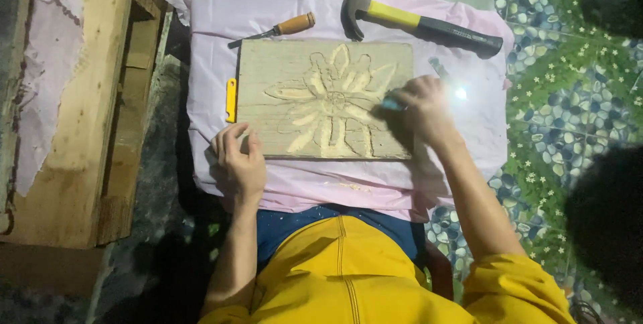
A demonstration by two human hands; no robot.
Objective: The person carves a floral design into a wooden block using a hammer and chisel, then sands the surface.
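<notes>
A rectangular wooden board (268,76) with a flower carved in relief lies on a pale pink cloth (281,2). My left hand (239,160) rests on the board's near left corner, fingers curled over the edge, holding nothing else. My right hand (423,111) is closed around a small tool with a blue-green handle (392,104), its tip hidden against the right side of the flower carving.
A claw hammer (415,21) with a yellow and black handle lies beyond the board. A wooden-handled chisel (276,30) sits by the board's far left corner. A yellow utility knife (231,99) lies along its left edge. A wooden pallet (80,116) stands to the left; patterned floor on the right.
</notes>
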